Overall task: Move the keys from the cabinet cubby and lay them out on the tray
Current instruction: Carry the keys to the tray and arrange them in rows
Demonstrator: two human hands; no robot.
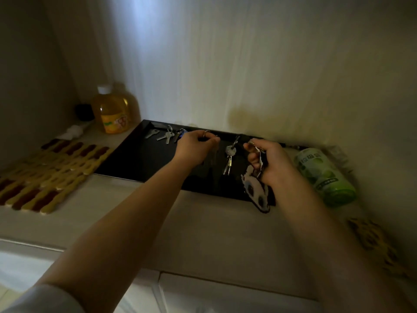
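Black tray (135,159) lies on the shelf and already holds keys (165,134) at its far left corner. Above its middle, the left hand (194,147) pinches a key ring, keys blurred below. Right hand (268,161), over the tray's right end, is closed round a panda-charm bunch (255,188); another bunch (230,154) dangles between. Laying-out is under way, I judge; next, lower each bunch onto bare tray, apart.

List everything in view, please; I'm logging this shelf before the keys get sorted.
tray: one, black, centre of shelf
keys: several, silver, tray's far left corner
key bunch: one, silver, mid-tray
panda charm: one, black-and-white, hanging from right hand
bottle: one, yellow, back left
can: one, green, lying right of tray
mat: one, yellow-brown, left of tray
left hand: over tray, pinching something blurred
right hand: gripping the charm's keyring
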